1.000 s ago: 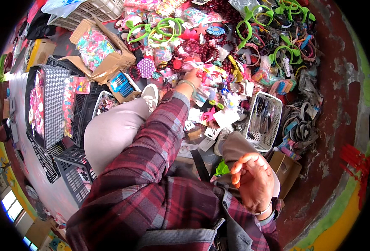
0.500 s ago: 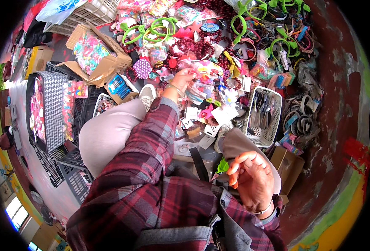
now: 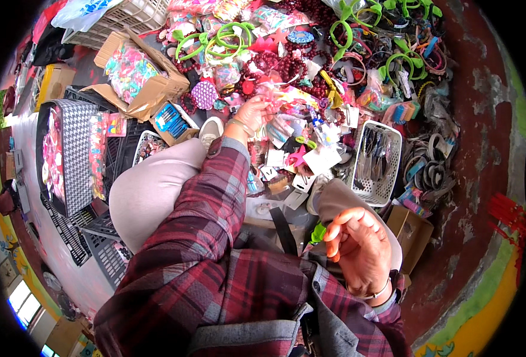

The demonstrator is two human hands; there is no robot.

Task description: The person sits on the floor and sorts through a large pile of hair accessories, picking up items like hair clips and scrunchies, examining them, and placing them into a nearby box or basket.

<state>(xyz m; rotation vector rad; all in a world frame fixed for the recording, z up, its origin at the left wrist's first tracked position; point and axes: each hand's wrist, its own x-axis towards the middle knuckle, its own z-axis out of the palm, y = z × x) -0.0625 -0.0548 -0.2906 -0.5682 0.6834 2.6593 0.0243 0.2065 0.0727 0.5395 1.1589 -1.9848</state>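
Note:
My left hand (image 3: pixel 253 115) reaches into a heap of hair accessories, its fingertips pinched together among small pink pieces (image 3: pixel 270 102). What they grip, if anything, is too small to make out. Just to its right lie pale hair ties (image 3: pixel 285 128), a pink star-shaped piece (image 3: pixel 297 156) and white cards (image 3: pixel 321 159). Near my right knee, my right hand (image 3: pixel 363 253) hovers palm up, fingers loosely curled and nothing in them. Green headbands (image 3: pixel 227 39) and dark red beads (image 3: pixel 269 62) fill the far part of the heap.
A white basket (image 3: pixel 398 149) of dark items stands right of the heap. To the left are an open cardboard box (image 3: pixel 170 83) of colourful packets, a houndstooth-patterned container (image 3: pixel 75 154) and dark crates (image 3: pixel 105 256). Another cardboard box (image 3: pixel 414 235) sits beside my right knee.
My left hand has shifted slightly left and its fingers have moved a little among the pink pieces. My right hand stays in nearly the same place.

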